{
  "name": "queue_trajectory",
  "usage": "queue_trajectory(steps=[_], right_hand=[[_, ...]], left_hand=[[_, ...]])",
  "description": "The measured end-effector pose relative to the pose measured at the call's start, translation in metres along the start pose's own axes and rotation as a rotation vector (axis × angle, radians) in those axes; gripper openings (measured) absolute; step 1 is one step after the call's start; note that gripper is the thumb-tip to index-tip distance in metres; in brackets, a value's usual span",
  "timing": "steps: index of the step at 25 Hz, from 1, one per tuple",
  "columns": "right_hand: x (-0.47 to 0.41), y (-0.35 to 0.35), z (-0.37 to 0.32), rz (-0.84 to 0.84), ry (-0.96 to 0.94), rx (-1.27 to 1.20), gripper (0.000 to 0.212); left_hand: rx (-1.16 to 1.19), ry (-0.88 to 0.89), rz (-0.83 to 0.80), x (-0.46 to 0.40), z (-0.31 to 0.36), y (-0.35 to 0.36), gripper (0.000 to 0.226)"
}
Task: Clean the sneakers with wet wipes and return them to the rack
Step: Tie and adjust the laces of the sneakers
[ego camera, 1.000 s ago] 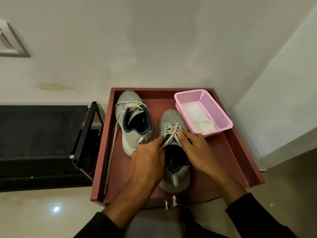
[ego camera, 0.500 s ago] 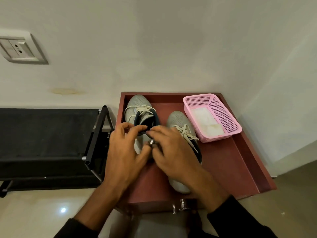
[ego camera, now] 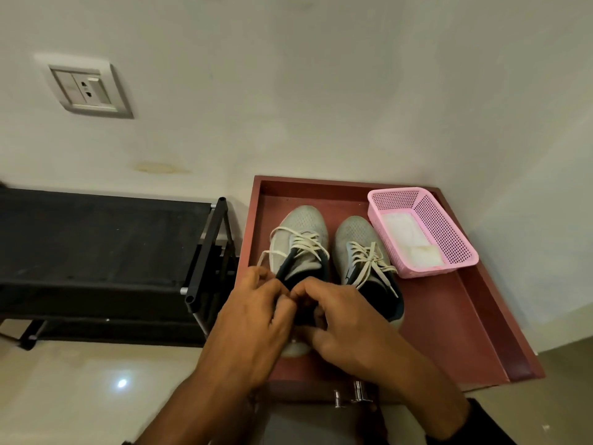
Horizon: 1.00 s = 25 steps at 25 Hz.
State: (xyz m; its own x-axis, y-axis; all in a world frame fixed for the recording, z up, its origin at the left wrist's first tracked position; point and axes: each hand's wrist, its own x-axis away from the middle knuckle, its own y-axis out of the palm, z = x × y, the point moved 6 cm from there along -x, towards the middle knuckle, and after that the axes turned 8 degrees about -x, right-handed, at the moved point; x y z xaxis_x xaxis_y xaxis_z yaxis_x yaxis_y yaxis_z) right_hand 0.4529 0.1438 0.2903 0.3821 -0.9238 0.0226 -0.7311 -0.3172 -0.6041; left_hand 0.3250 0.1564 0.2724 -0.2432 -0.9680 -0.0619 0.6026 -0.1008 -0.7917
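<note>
both hands curl on the left sneaker (ego camera: pixel 300 239) on the red tray (ego camera: pixel 449 316): left hand (ego camera: pixel 253 322) and right hand (ego camera: pixel 346 326) grip its dark collar; the right sneaker (ego camera: pixel 362 242) sits just beside it, near the pink basket (ego camera: pixel 449 232) of wipes (ego camera: pixel 407 239)

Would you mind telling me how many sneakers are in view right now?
2, both on the red tray: the left sneaker nearer the rack side, with both hands at its heel opening, and the right sneaker beside the pink basket. None seems hidden.
</note>
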Motion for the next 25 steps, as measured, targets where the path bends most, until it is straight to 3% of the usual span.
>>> queue_trajectory(steps=[4, 6, 8, 10, 15, 21, 25], right_hand=[[0.015, -0.002, -0.004, -0.108, 0.050, -0.003, 0.016], [0.007, -0.016, -0.002, 0.062, 0.011, 0.069, 0.006], [-0.006, -0.020, -0.004, 0.251, -0.057, 0.378, 0.009], [-0.017, -0.008, -0.004, 0.276, -0.067, 0.559, 0.016], [-0.016, -0.001, 0.004, 0.240, -0.086, 0.690, 0.022], [-0.017, -0.003, 0.008, 0.322, -0.045, 0.682, 0.004], [-0.006, -0.019, 0.020, 0.563, 0.049, 0.330, 0.008]], left_hand=[[-0.025, -0.138, 0.007, 0.015, 0.000, -0.005, 0.014], [-0.009, -0.179, 0.055, 0.012, -0.001, -0.007, 0.011], [-0.016, -0.170, 0.076, 0.004, -0.002, -0.003, 0.025], [-0.019, -0.133, 0.083, -0.005, 0.000, 0.003, 0.029], [-0.074, -0.054, 0.120, -0.014, 0.002, 0.006, 0.031], [-0.038, -0.051, 0.164, -0.014, 0.005, 0.002, 0.020], [0.010, -0.137, 0.179, -0.015, 0.001, 0.003, 0.027]])
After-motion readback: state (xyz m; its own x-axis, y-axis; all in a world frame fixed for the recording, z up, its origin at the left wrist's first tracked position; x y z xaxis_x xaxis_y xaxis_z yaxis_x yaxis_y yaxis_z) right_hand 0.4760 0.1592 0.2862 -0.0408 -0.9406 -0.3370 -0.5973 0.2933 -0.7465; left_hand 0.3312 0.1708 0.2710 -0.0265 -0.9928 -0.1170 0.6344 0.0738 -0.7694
